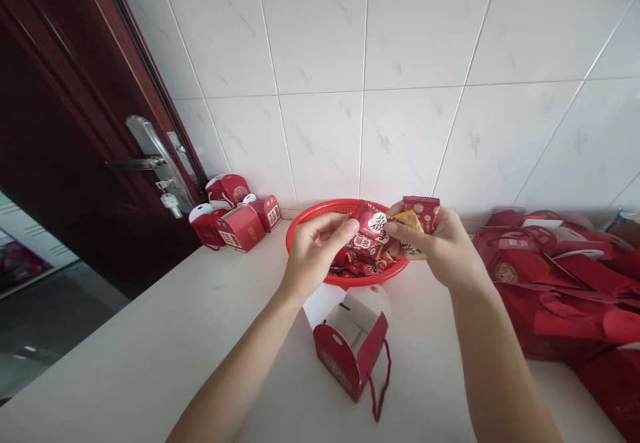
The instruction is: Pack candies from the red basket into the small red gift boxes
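Note:
My left hand [315, 246] pinches a red candy packet [369, 220] with a pale round label, held above the basket. On the packet's other side, my right hand [443, 240] is closed on several candy packets, among them a dark red one [423, 210] and a yellow one [409, 219]. Beneath both hands sits a red plastic basket [295, 230] with more red-wrapped candies [353, 263] inside. Closer to me stands a small red gift box [345, 356], its top open and its white inside bare. A dark red cord handle [384, 390] hangs from its side.
Several closed red gift boxes [240, 226] stand at the back left, beside the dark door [65, 96] with keys [171, 200] in its lock. Along the right lies a heap of red boxes [560, 296]. White tiles [320, 143] rise behind the white table [200, 336].

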Demonstrator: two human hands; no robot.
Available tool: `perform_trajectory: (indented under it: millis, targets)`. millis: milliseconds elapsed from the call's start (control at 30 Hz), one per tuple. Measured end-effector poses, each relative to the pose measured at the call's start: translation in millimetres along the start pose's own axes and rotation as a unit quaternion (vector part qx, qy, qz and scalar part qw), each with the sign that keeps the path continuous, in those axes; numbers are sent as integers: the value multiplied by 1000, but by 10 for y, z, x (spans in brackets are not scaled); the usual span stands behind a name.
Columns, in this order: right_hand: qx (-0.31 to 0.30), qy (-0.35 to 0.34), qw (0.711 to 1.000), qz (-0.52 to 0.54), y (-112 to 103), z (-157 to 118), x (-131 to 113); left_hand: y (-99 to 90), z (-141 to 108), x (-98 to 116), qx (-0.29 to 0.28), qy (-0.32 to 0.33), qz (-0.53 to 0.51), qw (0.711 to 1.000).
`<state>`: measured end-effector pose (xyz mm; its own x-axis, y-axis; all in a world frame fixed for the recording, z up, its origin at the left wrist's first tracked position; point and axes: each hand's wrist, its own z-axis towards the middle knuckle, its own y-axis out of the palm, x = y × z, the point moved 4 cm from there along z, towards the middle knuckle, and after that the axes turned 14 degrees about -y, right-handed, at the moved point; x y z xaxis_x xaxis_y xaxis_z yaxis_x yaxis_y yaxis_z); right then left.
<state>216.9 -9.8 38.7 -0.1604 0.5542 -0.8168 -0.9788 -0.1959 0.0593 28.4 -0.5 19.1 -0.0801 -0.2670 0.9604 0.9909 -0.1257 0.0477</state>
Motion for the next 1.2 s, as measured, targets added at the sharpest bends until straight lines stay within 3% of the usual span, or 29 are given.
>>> perform_trajectory:
  millis: [467, 733, 1200]
  targets:
    - [-7, -2, 1000, 27, 9, 11, 19, -8, -24, 5, 58, 32, -23, 998]
    - [0, -18, 999, 44, -10, -1, 15, 25, -18, -27, -11, -2, -47, 999]
    - [11, -13, 999, 36, -28, -6, 1, 5, -23, -4, -8, -11, -34, 999]
